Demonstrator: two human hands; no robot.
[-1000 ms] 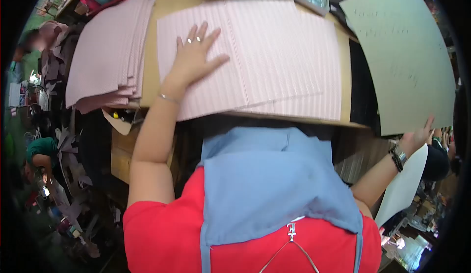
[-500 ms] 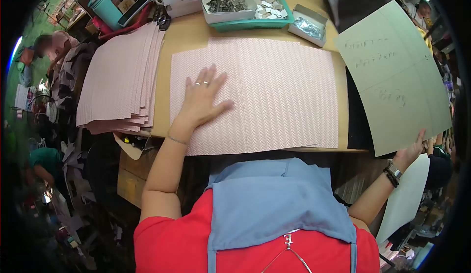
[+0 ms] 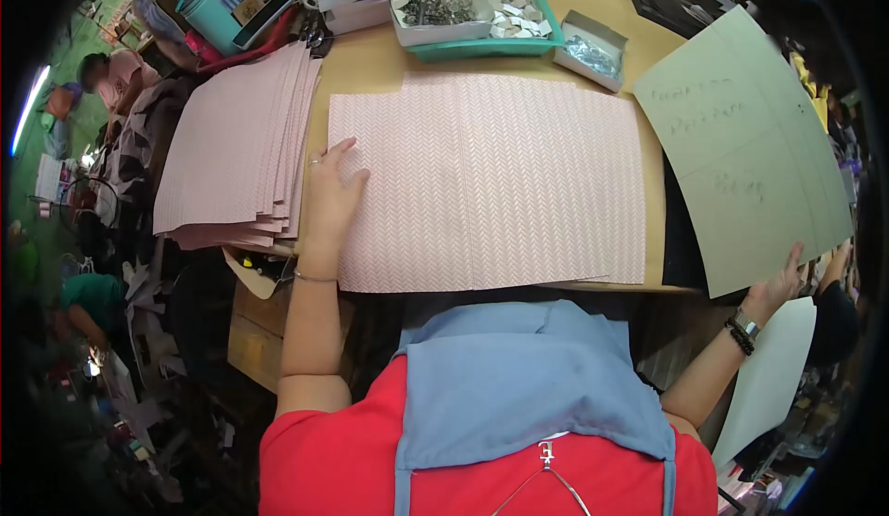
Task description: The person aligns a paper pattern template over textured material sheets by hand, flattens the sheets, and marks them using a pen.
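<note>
Pink sheets with a woven zigzag texture lie flat on the table before me, overlapping each other. My left hand rests at their left edge, thumb and fingers apart, with nothing visibly held in it. My right hand grips the lower corner of a large grey-green card pattern, keeping it tilted up beyond the table's right side. Handwriting and pencil lines mark the card; the writing is too faint to read fully. Part of the fingers of my right hand is hidden behind the card.
A stack of similar pink sheets lies at the left. Along the back stand a white box of small metal parts, a green tray with small pale pieces, and a small open box. A teal tumbler and phone are back left.
My left hand has slid left from the face of the pink sheets to their left edge. My right hand and the card pattern have hardly moved.
</note>
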